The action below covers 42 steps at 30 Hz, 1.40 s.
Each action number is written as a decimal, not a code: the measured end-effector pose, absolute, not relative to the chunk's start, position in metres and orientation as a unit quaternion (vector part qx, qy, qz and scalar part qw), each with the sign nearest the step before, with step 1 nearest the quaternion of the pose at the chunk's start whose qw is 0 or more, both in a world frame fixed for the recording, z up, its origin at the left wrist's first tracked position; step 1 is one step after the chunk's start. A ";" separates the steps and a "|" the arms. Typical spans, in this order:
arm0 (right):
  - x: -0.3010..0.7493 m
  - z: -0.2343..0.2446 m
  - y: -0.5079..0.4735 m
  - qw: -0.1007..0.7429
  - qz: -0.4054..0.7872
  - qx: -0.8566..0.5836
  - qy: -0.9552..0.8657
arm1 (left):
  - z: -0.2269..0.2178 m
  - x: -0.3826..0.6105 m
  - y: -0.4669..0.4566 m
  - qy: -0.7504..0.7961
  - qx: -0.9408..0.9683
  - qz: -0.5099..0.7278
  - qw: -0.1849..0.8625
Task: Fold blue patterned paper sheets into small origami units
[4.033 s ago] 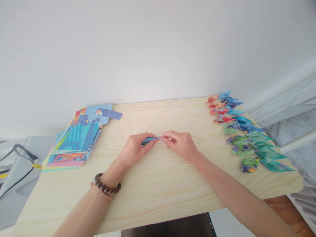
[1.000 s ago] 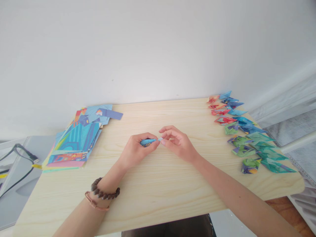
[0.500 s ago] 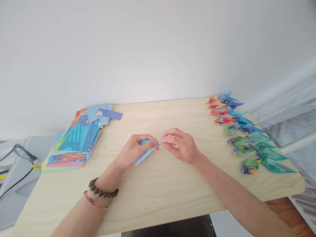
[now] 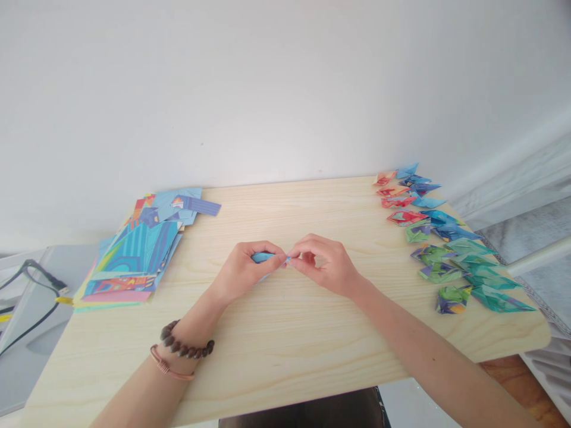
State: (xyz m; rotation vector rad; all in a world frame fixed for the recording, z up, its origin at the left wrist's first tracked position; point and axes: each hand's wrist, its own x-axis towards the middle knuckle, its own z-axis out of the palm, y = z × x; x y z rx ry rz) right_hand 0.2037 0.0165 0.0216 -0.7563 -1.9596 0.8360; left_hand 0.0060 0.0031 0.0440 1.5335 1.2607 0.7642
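Over the middle of the table, a blue folded paper (image 4: 262, 257) is held between both hands. My left hand (image 4: 245, 267) is closed round its body, thumb on top, so most of the paper is hidden by the palm and fingers. The thumb and forefinger of my right hand (image 4: 323, 261) pinch the paper's narrow right tip, close against my left fingertips. How the tip is folded is too small to make out.
Loose patterned paper sheets (image 4: 138, 255) lie in a pile at the table's left. Along the right side sit rows of folded paper pieces, red (image 4: 405, 217), green (image 4: 430, 254) and teal (image 4: 502, 297). A black cable (image 4: 44, 273) lies beyond the left edge; a wall rises behind the table (image 4: 285, 351).
Less of the blue paper shows below my left hand now, as it has turned within the grip. My right fingers have closed more tightly at the tip.
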 end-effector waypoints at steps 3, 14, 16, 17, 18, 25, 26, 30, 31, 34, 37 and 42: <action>0.202 0.022 0.016 0.398 0.412 -0.346 -0.743 | 0.044 0.007 0.001 0.522 0.649 0.318 0.452; 0.200 0.020 0.016 0.366 0.411 -0.377 -0.745 | 0.042 0.008 0.001 0.521 0.687 0.307 0.403; 0.201 0.020 0.017 0.369 0.385 -0.360 -0.766 | 0.041 0.007 0.002 0.529 0.679 0.306 0.408; 0.201 0.019 0.017 0.370 0.375 -0.354 -0.773 | 0.041 0.007 0.001 0.532 0.675 0.307 0.408; 0.201 0.019 0.017 0.370 0.366 -0.349 -0.780 | 0.041 0.008 0.001 0.536 0.672 0.308 0.408; 0.199 0.019 0.016 0.369 0.365 -0.357 -0.777 | 0.043 0.009 0.001 0.540 0.673 0.307 0.402; 0.199 0.019 0.017 0.371 0.373 -0.362 -0.770 | 0.043 0.009 0.001 0.542 0.670 0.310 0.401; 0.206 0.015 0.025 0.395 0.419 -0.415 -0.704 | 0.039 0.002 0.007 0.539 0.634 0.346 0.434; 0.208 0.014 0.028 0.405 0.433 -0.429 -0.682 | 0.038 0.000 0.008 0.531 0.616 0.363 0.456; 0.213 0.010 0.035 0.422 0.456 -0.447 -0.644 | 0.033 -0.005 0.013 0.514 0.578 0.407 0.485; 0.216 0.011 0.037 0.425 0.471 -0.426 -0.645 | 0.031 -0.005 0.015 0.509 0.576 0.425 0.478; 0.220 0.016 0.036 0.408 0.451 -0.409 -0.680 | 0.028 -0.002 0.012 0.507 0.590 0.421 0.467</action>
